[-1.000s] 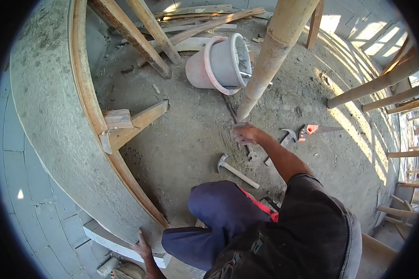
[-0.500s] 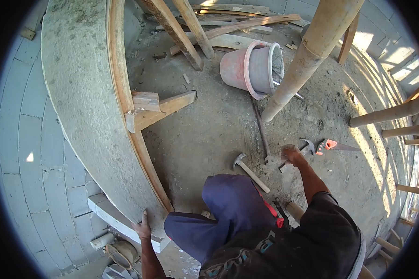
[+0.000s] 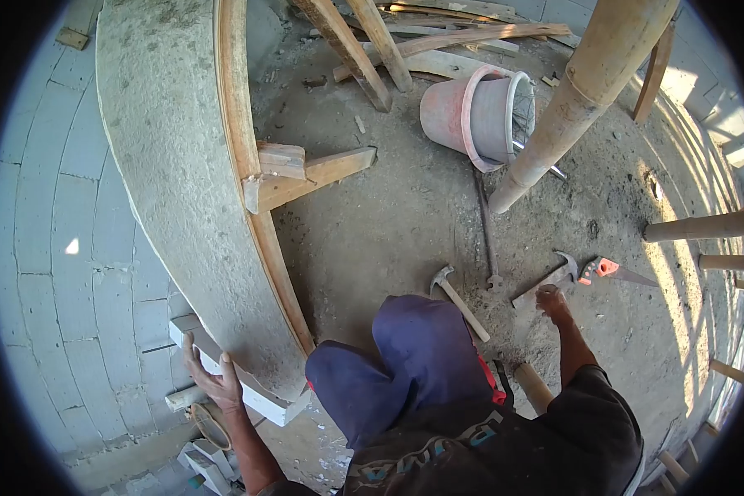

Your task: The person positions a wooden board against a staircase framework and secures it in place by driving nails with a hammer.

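Nearest, our left hand (image 3: pixel 217 382) is open beside the near end of the curved slab (image 3: pixel 182 182), fingers spread, holding nothing; half a second ago it rested on that edge. Our right hand (image 3: pixel 552 301), fingers curled, is at the handle of the farther hammer (image 3: pixel 567 266), just short of the saw (image 3: pixel 624 271); we cannot tell whether it grips. A second ago it covered the metal bar (image 3: pixel 485 231), now bare.
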A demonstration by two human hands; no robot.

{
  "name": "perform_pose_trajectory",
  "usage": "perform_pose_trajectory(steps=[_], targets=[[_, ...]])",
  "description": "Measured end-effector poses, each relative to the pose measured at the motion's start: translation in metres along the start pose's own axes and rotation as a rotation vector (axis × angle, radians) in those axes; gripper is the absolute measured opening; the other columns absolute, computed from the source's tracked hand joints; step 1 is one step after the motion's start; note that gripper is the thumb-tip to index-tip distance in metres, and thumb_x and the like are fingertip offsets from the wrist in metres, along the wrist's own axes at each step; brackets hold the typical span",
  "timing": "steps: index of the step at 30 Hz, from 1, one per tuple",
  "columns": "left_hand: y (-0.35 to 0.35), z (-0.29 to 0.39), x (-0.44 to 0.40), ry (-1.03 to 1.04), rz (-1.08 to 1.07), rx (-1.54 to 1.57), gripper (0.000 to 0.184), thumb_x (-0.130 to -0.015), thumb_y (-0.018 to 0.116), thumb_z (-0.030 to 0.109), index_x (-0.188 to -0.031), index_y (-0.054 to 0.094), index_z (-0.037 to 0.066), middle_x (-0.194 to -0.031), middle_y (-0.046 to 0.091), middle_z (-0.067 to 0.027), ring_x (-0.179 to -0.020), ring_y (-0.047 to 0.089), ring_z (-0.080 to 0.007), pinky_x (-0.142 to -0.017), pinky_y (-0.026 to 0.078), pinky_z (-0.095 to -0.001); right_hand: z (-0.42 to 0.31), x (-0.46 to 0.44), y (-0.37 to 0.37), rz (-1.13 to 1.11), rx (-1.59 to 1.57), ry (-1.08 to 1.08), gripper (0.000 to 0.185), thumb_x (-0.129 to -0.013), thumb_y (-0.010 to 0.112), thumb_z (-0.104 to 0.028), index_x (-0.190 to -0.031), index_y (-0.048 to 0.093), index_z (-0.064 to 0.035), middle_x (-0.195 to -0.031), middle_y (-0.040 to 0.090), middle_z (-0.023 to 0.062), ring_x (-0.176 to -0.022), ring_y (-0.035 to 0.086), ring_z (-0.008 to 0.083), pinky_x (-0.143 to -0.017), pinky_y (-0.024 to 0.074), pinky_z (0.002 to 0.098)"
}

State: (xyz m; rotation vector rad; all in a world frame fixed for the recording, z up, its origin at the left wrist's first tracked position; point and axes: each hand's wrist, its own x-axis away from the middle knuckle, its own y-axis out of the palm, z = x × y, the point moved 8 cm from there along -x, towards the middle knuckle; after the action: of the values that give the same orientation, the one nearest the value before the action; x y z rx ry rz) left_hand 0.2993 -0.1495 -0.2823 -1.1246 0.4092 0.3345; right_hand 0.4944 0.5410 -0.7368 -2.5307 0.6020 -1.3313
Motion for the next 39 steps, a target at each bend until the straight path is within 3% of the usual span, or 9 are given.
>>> perform_pose_trajectory(steps=[6, 8, 10, 11, 16, 20, 29, 33, 39], targets=[[0.068, 0.187, -0.114, 0.716, -0.149, -0.054, 0.045, -0.079, 0.075, 0.025, -0.118, 0.062, 0.007, -0.125, 0.061, -0.0133, -0.127, 0.050, -0.0382, -0.106, 0.040, -0.0499, -0.023, 0.035, 0.066, -0.162, 0.196, -0.096, 0.025, -0.087, 0.064, -0.024, -0.105, 0.064, -0.0067, -0.087, 0.066, 0.0111, -0.072, 0.064, 0.0226, -0.058, 0.0510, 0.0363], [0.109, 0.225, -0.142, 0.833, -0.166, -0.074, 0.043, -0.075, 0.077, 0.020, -0.114, 0.064, 0.008, -0.120, 0.063, -0.0099, -0.123, 0.053, -0.0382, -0.105, 0.042, -0.0493, -0.037, 0.051, 0.100, -0.172, 0.359, -0.469, 0.026, -0.086, 0.065, -0.025, -0.106, 0.065, -0.0086, -0.095, 0.065, 0.0144, -0.084, 0.065, 0.0291, -0.071, 0.0519, 0.0405], [0.148, 0.243, -0.171, 0.904, -0.233, -0.124, 0.036, -0.079, 0.073, 0.021, -0.111, 0.065, 0.008, -0.119, 0.064, -0.0096, -0.123, 0.054, -0.0363, -0.104, 0.043, -0.0456, -0.028, 0.058, 0.137, -0.153, 0.493, -0.548, 0.026, -0.086, 0.066, -0.025, -0.108, 0.065, -0.0106, -0.103, 0.064, 0.0178, -0.095, 0.065, 0.0356, -0.083, 0.0528, 0.0446], [0.167, 0.242, -0.185, 0.889, -0.267, -0.156, 0.034, -0.081, 0.072, 0.021, -0.111, 0.066, 0.008, -0.119, 0.064, -0.0102, -0.122, 0.054, -0.0358, -0.104, 0.043, -0.0447, 0.010, 0.038, 0.157, -0.172, 0.576, -0.128, 0.046, -0.086, 0.067, -0.035, -0.123, 0.059, -0.0098, -0.117, 0.062, 0.0207, -0.109, 0.062, 0.0373, -0.094, 0.0503, 0.0454], [0.235, 0.216, -0.207, 0.820, -0.531, -0.327, 0.029, -0.087, 0.066, 0.024, -0.110, 0.067, 0.006, -0.118, 0.064, -0.0136, -0.117, 0.058, -0.0338, -0.102, 0.045, -0.0414, -0.014, 0.078, 0.180, -0.178, 0.714, -0.126, 0.065, -0.084, 0.068, -0.039, -0.136, 0.047, -0.0074, -0.134, 0.052, 0.0212, -0.125, 0.052, 0.0397, -0.102, 0.0458, 0.0479], [0.255, 0.204, -0.199, 0.741, -0.581, -0.080, 0.030, -0.090, 0.064, 0.024, -0.114, 0.066, 0.006, -0.119, 0.064, -0.0141, -0.113, 0.059, -0.0335, -0.099, 0.046, -0.0417, 0.004, 0.069, 0.185, -0.165, 0.732, -0.109, 0.063, -0.084, 0.066, -0.036, -0.136, 0.045, -0.0065, -0.139, 0.048, 0.0212, -0.128, 0.047, 0.0434, -0.101, 0.0451, 0.0508], [0.268, 0.215, -0.190, 0.870, -0.541, -0.218, 0.030, -0.092, 0.064, 0.024, -0.117, 0.063, 0.006, -0.121, 0.062, -0.0135, -0.113, 0.058, -0.0339, -0.097, 0.046, -0.0432, -0.038, 0.105, 0.157, -0.141, 0.489, -0.064, 0.049, -0.086, 0.060, -0.040, -0.119, 0.055, -0.0054, -0.114, 0.066, 0.0214, -0.110, 0.064, 0.0370, -0.096, 0.0484, 0.0475], [0.267, 0.214, -0.188, 0.898, -0.547, -0.233, 0.030, -0.092, 0.065, 0.022, -0.118, 0.062, 0.008, -0.122, 0.062, -0.0133, -0.113, 0.058, -0.0340, -0.097, 0.046, -0.0435, -0.029, 0.113, 0.171, -0.071, 0.319, -0.169, 0.047, -0.084, 0.062, -0.046, -0.109, 0.064, -0.0066, -0.098, 0.070, 0.0216, -0.096, 0.068, 0.0392, -0.084, 0.0525, 0.0488], [0.269, 0.213, -0.189, 0.894, -0.533, -0.286, 0.029, -0.091, 0.065, 0.020, -0.118, 0.063, 0.008, -0.120, 0.063, -0.0127, -0.112, 0.059, -0.0335, -0.095, 0.047, -0.0425, 0.020, 0.132, 0.182, -0.249, 0.336, -0.064, 0.053, -0.082, 0.065, -0.049, -0.112, 0.064, -0.0057, -0.102, 0.069, 0.0232, -0.100, 0.065, 0.0407, -0.087, 0.0508, 0.0486]])
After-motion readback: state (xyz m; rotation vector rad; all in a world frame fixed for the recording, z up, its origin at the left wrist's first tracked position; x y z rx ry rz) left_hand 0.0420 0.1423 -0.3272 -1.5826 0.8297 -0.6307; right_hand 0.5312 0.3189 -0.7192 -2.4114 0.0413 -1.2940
